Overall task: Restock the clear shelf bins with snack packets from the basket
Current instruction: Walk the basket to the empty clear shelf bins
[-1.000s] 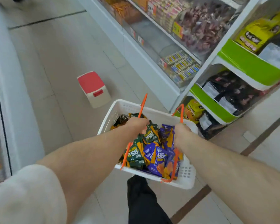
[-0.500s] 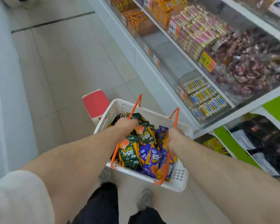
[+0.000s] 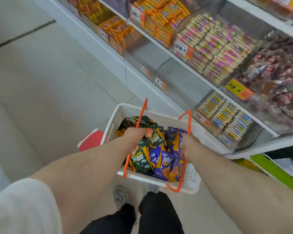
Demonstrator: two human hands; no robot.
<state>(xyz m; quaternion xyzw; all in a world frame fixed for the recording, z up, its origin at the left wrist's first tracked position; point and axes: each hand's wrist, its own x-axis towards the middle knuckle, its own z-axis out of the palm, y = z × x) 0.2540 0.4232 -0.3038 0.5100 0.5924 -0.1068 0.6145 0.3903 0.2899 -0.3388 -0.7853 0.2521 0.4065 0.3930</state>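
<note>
While both hands carry it above the floor, the white basket (image 3: 192,179) holds dark green packets (image 3: 139,157) on its left and purple packets (image 3: 164,163) on its right. Left hand (image 3: 135,138) and right hand (image 3: 189,147) each have fingers clamped round an orange handle (image 3: 143,112). Beside it, clear shelf bins (image 3: 179,78) stand partly bare; one lower bin (image 3: 227,119) has striped bars, upper ones hold orange and pink-white packs.

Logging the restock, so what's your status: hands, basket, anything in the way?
Left hand grips one orange handle, right hand the other. Basket full of snack packets, none binned yet. Red stool beyond the basket.
</note>
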